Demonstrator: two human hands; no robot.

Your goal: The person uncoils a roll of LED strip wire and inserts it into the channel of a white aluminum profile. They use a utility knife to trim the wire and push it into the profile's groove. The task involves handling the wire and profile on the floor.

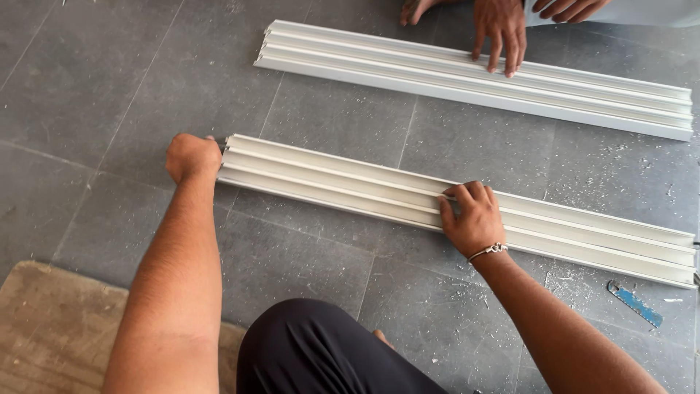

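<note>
The near white profile (452,208) and the far white profile (474,76) look like smooth, matt painted metal; the floor (109,87) is grey matt stone tile, dusty and flecked.

White ribbed profile (452,208), grey tiled floor (109,95), blue blade (634,303)

Packages: none in view; labels: none; signs: none; screens: none.
</note>
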